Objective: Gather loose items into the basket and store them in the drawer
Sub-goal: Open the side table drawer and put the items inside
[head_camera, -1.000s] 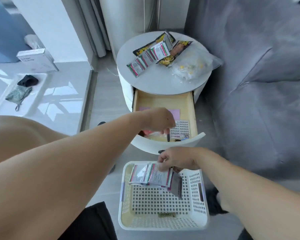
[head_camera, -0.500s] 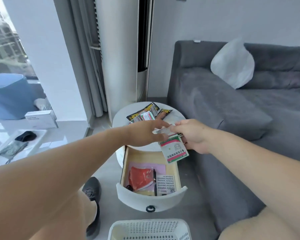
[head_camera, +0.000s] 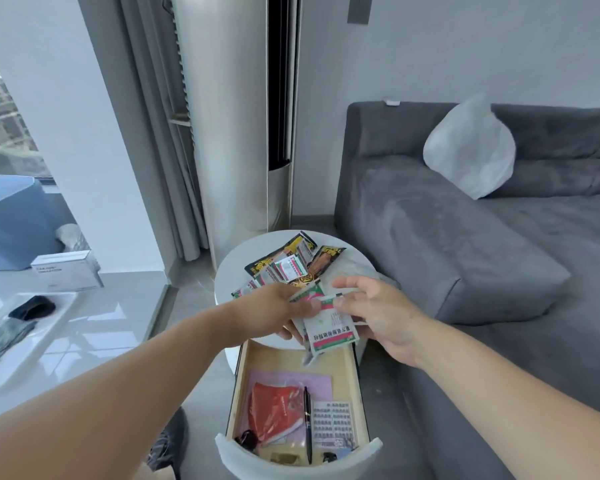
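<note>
Here left hand (head_camera: 274,313) pinches the sachets (head_camera: 330,333); right hand (head_camera: 373,308) alongside, fingers straight

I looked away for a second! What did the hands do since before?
The right hand left the basket and the left hand left the drawer; both rose to the table. The left hand now grips packets; the right hand's fingers have spread beside them, hold unclear. The basket is out of view. The drawer stays open, contents unmoved.

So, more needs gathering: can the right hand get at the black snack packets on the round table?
Probably yes: the black snack packets lie exposed just beyond the right hand, nothing between.
</note>
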A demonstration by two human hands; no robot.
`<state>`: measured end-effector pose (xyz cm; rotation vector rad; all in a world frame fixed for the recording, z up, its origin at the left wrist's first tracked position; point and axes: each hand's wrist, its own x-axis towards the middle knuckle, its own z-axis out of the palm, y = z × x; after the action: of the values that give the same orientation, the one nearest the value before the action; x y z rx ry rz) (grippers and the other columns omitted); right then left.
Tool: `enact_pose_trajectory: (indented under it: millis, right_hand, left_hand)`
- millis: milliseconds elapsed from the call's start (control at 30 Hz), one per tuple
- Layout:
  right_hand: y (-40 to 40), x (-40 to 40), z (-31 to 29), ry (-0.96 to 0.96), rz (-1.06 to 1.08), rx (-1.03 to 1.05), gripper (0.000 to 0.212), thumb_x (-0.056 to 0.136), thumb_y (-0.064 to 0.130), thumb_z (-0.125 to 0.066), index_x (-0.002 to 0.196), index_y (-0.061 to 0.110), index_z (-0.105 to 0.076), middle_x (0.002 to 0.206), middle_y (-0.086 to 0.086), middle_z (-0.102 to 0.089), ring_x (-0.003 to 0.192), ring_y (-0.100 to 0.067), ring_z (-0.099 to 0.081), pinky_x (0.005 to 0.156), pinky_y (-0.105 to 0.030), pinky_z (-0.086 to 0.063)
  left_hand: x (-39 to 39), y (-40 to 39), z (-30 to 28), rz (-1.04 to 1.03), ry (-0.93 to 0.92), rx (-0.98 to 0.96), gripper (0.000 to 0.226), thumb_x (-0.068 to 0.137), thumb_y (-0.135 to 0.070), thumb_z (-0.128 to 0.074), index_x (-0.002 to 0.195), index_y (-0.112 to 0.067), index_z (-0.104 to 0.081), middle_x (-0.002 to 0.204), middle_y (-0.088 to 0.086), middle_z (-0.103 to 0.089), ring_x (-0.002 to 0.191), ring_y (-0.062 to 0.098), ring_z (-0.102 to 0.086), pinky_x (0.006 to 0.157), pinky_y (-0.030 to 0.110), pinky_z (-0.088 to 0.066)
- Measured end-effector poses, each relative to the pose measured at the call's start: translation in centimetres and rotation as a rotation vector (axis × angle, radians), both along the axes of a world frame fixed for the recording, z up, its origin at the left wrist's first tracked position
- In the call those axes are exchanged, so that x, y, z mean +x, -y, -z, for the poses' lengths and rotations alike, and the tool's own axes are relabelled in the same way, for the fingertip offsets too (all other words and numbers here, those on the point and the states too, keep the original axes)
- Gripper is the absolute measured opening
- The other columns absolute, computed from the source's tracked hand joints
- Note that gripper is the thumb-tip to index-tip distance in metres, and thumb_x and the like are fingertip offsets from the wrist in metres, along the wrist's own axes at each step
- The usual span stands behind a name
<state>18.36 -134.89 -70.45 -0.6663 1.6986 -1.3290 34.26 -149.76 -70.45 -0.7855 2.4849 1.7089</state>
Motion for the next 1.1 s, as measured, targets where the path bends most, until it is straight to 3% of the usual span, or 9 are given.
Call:
enact_pose_trajectory:
  millis: [167, 300, 367, 500, 600, 700, 867, 1033, 1100]
  right_hand:
    - [0.5, -0.7, 0.6, -0.179, -0.001, 0.039, 0.022, 0.096, 0.03, -0.076, 0.118, 0.028, -0.073, 0.106, 0.002, -0.079, 0.094, -0.011, -0.073, 0.08, -0.028, -0.051]
    - [0.7, -0.1, 0.9, 0.086, -0.034, 0.024, 0.016, 0.101, 0.029, -0.07, 0.108, 0.017, -0.077, 0.111, -0.01, -0.08, 0.102, -0.026, -0.076, 0.096, -0.049, -0.057]
    - [1.0, 0.4, 1.3, 0.186, 0.031, 0.004, 0.016, 0.1, 0.027, -0.071, 0.107, 0.013, -0.075, 0.109, -0.014, -0.08, 0.1, -0.031, -0.076, 0.095, -0.051, -0.059]
    - [1.8, 1.4, 2.0, 0.251, 0.184, 0.017, 0.015, 0.105, 0.027, -0.064, 0.107, 0.015, -0.074, 0.107, -0.013, -0.081, 0.097, -0.03, -0.077, 0.098, -0.055, -0.059]
    - [2.3, 1.6, 2.6, 0.255, 0.266, 0.015, 0.023, 0.11, 0.034, -0.054, 0.116, 0.021, -0.073, 0.104, -0.008, -0.082, 0.095, -0.03, -0.079, 0.086, -0.048, -0.064]
    - [2.1, 1.4, 2.2, 0.323, 0.227, 0.031, 0.039, 0.108, 0.043, -0.046, 0.109, 0.02, -0.078, 0.106, -0.011, -0.081, 0.088, -0.031, -0.078, 0.08, -0.045, -0.063]
    - [1.4, 1.4, 1.3, 0.078, 0.004, 0.017, 0.033, 0.094, 0.028, -0.059, 0.126, 0.034, -0.065, 0.112, -0.016, -0.077, 0.077, -0.031, -0.076, 0.065, -0.046, -0.063]
    - [1.5, 1.3, 1.6, -0.143, 0.189, 0.077, 0.018, 0.095, 0.038, -0.074, 0.11, 0.03, -0.069, 0.091, -0.001, -0.081, 0.071, -0.021, -0.079, 0.074, -0.049, -0.067]
    - [1.4, 0.7, 1.6, -0.121, 0.222, 0.075, 0.016, 0.098, 0.039, -0.072, 0.109, 0.027, -0.073, 0.09, 0.002, -0.082, 0.08, -0.02, -0.08, 0.08, -0.049, -0.067]
  left_hand:
    - [-1.0, 1.5, 0.6, -0.186, -0.063, 0.258, 0.042, 0.097, -0.041, -0.07, 0.12, -0.006, -0.069, 0.105, 0.01, -0.079, 0.084, 0.019, -0.07, 0.083, 0.036, -0.054]
    - [-1.7, 1.3, 1.2, -0.299, -0.096, 0.393, 0.054, 0.093, -0.045, -0.074, 0.128, -0.005, -0.066, 0.099, 0.009, -0.077, 0.081, 0.018, -0.061, 0.066, 0.025, -0.049]
    - [-2.1, 0.8, 1.6, -0.41, -0.122, 0.496, 0.056, 0.094, -0.05, -0.071, 0.128, -0.007, -0.066, 0.096, 0.01, -0.076, 0.079, 0.019, -0.058, 0.061, 0.023, -0.049]
    - [-2.6, -0.2, 1.3, -0.479, -0.182, 0.781, 0.052, 0.098, -0.055, -0.061, 0.125, -0.01, -0.063, 0.118, 0.019, -0.075, 0.107, 0.037, -0.073, 0.085, 0.041, -0.06]
    - [-2.6, -1.5, 1.3, -0.302, -0.157, 0.579, 0.054, 0.094, -0.024, -0.075, 0.142, -0.02, -0.051, 0.115, 0.009, -0.078, 0.108, 0.032, -0.074, 0.091, 0.045, -0.061]
    - [-2.8, -1.7, 1.9, -0.31, -0.138, 0.457, 0.056, 0.091, -0.002, -0.074, 0.132, -0.029, -0.048, 0.112, 0.006, -0.079, 0.101, 0.03, -0.077, 0.094, 0.048, -0.06]
    - [-2.2, -0.1, 1.9, -0.319, -0.156, 0.323, 0.032, 0.094, -0.009, -0.072, 0.125, -0.019, -0.07, 0.106, 0.002, -0.08, 0.096, 0.024, -0.078, 0.094, 0.045, -0.061]
    - [-1.3, 0.2, 1.5, -0.043, -0.046, 0.168, 0.044, 0.077, -0.016, -0.071, 0.12, -0.021, -0.073, 0.112, 0.004, -0.079, 0.104, 0.027, -0.076, 0.102, 0.048, -0.056]
    - [-1.2, -0.2, 1.8, -0.004, -0.031, 0.143, 0.04, 0.078, -0.02, -0.072, 0.118, -0.023, -0.073, 0.112, 0.005, -0.078, 0.104, 0.028, -0.076, 0.101, 0.051, -0.057]
